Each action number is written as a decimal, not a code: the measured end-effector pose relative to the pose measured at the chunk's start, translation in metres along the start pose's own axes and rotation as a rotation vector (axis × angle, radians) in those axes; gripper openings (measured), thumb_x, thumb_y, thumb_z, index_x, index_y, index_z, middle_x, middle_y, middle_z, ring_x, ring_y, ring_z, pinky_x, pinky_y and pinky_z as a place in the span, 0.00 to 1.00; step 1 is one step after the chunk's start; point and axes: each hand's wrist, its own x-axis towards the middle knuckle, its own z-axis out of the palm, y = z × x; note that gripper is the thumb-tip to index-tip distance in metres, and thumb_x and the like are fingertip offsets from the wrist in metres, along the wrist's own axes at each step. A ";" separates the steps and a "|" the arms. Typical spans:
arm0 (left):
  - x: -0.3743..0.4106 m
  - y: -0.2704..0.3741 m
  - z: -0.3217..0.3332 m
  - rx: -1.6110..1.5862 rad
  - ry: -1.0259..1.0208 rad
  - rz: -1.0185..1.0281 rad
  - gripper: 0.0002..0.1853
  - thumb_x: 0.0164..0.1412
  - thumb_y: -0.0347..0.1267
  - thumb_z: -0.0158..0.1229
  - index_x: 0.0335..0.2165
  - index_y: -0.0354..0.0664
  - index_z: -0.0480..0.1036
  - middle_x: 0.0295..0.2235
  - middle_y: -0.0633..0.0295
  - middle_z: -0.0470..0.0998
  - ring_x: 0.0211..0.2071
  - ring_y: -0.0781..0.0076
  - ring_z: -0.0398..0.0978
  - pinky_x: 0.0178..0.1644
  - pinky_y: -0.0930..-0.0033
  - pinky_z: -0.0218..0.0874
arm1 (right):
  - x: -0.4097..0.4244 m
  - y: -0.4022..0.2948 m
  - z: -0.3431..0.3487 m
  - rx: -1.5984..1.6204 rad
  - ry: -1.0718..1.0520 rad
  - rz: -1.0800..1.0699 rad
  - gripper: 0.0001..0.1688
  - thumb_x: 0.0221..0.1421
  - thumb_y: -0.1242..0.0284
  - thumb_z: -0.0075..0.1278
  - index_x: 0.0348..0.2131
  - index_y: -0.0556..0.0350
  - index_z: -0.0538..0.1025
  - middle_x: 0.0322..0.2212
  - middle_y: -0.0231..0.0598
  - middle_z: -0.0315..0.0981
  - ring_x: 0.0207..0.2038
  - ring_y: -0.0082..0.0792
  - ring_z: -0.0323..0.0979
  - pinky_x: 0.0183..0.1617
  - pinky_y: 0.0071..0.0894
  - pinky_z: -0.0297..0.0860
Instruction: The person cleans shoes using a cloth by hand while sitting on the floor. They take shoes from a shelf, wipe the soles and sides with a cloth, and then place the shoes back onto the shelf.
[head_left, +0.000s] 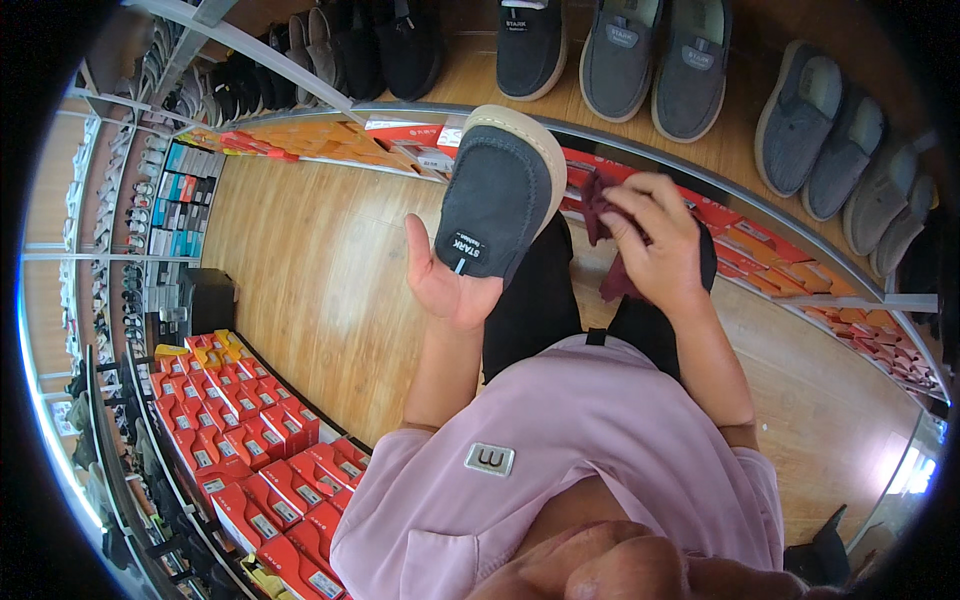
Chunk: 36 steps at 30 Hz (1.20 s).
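My left hand (456, 295) holds up a dark grey slip-on shoe (495, 191) with a cream sole. Its fingers are hidden inside the shoe's opening, while the thumb sticks up along the side. The toe points away from me, and a dark label with writing sits on the tongue. To the right of the shoe, my right hand (656, 244) pinches a crumpled maroon cloth (595, 208) between thumb and fingers. Part of the cloth hangs below that hand. A gap separates cloth and shoe.
A wooden shelf (465, 69) with a metal edge carries several slip-on shoes (694, 79) ahead of me. Orange and red shoeboxes (739, 232) fill the space beneath it. More red shoeboxes (247, 442) are stacked at lower left. A black bin-like box (208, 300) stands on the wooden floor (322, 247).
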 end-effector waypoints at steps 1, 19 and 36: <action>-0.001 0.000 0.000 -0.016 -0.005 -0.018 0.46 0.71 0.62 0.37 0.69 0.35 0.52 0.70 0.50 0.55 0.71 0.51 0.52 0.74 0.47 0.38 | 0.010 -0.005 -0.005 0.024 0.034 -0.022 0.15 0.49 0.81 0.63 0.40 0.57 0.82 0.38 0.42 0.74 0.38 0.42 0.76 0.42 0.33 0.72; 0.008 -0.023 0.020 -0.204 0.073 -0.080 0.50 0.69 0.63 0.39 0.70 0.31 0.47 0.71 0.48 0.51 0.72 0.52 0.48 0.75 0.49 0.34 | 0.017 -0.017 0.012 -0.083 0.037 -0.144 0.16 0.49 0.76 0.64 0.40 0.52 0.81 0.38 0.41 0.73 0.36 0.44 0.76 0.36 0.38 0.74; 0.015 -0.038 0.026 0.058 0.220 -0.002 0.43 0.72 0.59 0.38 0.66 0.32 0.57 0.66 0.51 0.62 0.67 0.54 0.60 0.72 0.52 0.46 | -0.001 -0.019 0.022 -0.069 -0.116 -0.132 0.17 0.48 0.76 0.64 0.41 0.50 0.81 0.35 0.39 0.73 0.33 0.42 0.76 0.33 0.38 0.73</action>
